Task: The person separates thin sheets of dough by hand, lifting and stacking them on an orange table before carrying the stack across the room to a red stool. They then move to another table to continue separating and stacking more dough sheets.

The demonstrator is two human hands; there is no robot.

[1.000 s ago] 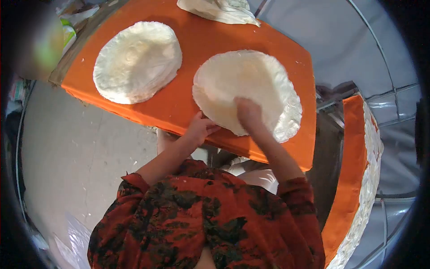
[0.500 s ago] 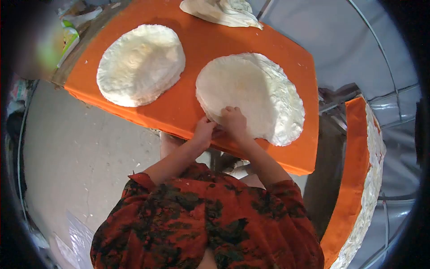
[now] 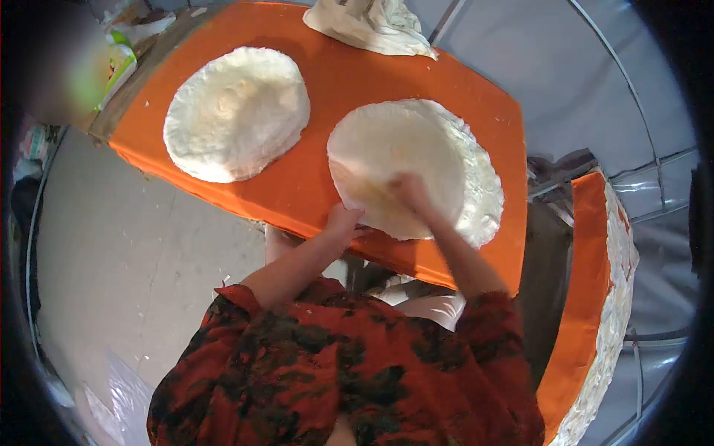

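Two piles of thin, round, pale flatbread-like sheets lie on an orange-covered table [image 3: 256, 199]. My left hand [image 3: 344, 221] is at the near left edge of the right pile's top sheet [image 3: 398, 141], its fingers closed on the rim. My right hand [image 3: 409, 192] is over the lower middle of that sheet, its fingers smeared by motion. The wrinkled edge of the pile below [image 3: 482, 178] shows to the right of the top sheet. To the left sits the other pile [image 3: 236, 111], apart from both hands.
A pale crumpled cloth [image 3: 364, 26] lies at the table's far edge. On the right, another orange-covered surface [image 3: 576, 297] carries whitish sheets [image 3: 610, 327]. A green-and-white packet [image 3: 119, 70] is at the far left. Clear plastic [image 3: 130, 390] lies on the floor.
My right hand has moved from the near rim, right and slightly inward over the sheet. The top sheet now reaches farther right over the pile. My left hand stays at the near edge.
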